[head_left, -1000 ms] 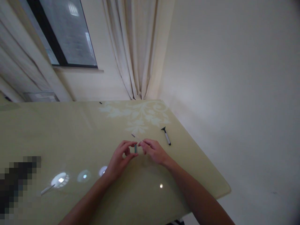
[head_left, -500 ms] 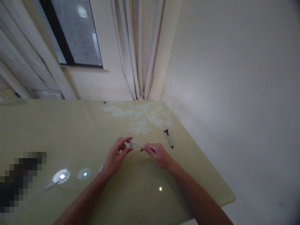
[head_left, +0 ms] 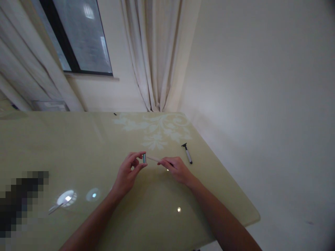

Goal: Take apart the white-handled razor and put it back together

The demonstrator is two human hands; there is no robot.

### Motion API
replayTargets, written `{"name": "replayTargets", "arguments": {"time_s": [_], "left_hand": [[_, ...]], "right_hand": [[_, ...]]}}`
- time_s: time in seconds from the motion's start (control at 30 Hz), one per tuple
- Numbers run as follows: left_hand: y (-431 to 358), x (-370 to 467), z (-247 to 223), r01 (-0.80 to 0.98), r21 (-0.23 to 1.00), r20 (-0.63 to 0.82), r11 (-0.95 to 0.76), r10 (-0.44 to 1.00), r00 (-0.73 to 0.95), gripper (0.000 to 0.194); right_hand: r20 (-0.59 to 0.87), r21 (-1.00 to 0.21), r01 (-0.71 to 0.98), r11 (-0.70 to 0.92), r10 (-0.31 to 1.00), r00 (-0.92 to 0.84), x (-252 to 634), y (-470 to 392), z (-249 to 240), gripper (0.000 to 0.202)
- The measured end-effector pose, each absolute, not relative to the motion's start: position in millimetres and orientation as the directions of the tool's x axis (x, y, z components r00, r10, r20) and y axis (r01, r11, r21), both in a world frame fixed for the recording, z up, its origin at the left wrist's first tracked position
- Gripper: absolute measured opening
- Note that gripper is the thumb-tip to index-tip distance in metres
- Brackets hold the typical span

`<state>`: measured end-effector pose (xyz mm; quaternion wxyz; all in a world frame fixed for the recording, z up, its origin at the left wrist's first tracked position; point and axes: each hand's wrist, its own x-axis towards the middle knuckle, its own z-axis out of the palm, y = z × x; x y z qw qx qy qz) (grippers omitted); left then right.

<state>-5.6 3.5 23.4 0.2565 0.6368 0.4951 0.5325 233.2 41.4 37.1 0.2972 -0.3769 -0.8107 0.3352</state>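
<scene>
Between the thumb and fingertips of my left hand (head_left: 129, 170) is a small razor cartridge (head_left: 144, 158), held upright on its edge, with teal and dark stripes. My right hand (head_left: 176, 169) is closed around a thin pale stick (head_left: 154, 159), whose tip points left at the cartridge. Whether the tip touches it is too small to tell. Both hands are just above the table. Beyond my right hand lies a razor (head_left: 187, 154) with a grey-and-black handle and a black T-shaped head.
The glossy greenish table (head_left: 125, 216) ends at a slanting right edge beside the wall. A thin pale strip (head_left: 55, 208) lies at the left, near a pixelated dark shape (head_left: 21, 202). A tiny dark piece (head_left: 115, 114) is at the far edge, below the curtain (head_left: 154, 55) and window.
The view has shifted slightly. The stick looks a little more level, with its tip still close to the cartridge. Both hands keep their hold.
</scene>
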Motion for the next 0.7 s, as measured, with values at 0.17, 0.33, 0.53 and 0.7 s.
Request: {"name": "replayTargets", "arguments": {"time_s": [0.17, 0.33, 0.53, 0.7], "left_hand": [[4.1, -4.8, 21.3, 0.360, 0.847, 0.437, -0.391, 0.898, -0.053, 0.034], [3.7, -3.1, 19.6, 0.367, 0.839, 0.446, -0.401, 0.894, -0.043, 0.034], [3.4, -1.5, 18.7, 0.364, 0.838, 0.450, -0.407, 0.892, -0.039, 0.032], [4.6, -2.4, 17.9, 0.382, 0.824, 0.471, -0.419, 0.881, -0.049, 0.034]], "right_hand": [[0.210, -0.749, 0.439, 0.497, 0.806, -0.554, 234.5, 44.9, 34.7, 0.048], [0.223, -0.734, 0.429, 0.527, 0.783, -0.581, 235.4, 47.6, 34.4, 0.049], [0.248, -0.694, 0.469, 0.546, 0.793, -0.556, 235.9, 49.6, 33.2, 0.047], [0.248, -0.675, 0.476, 0.564, 0.781, -0.573, 234.2, 48.9, 34.2, 0.046]]}}
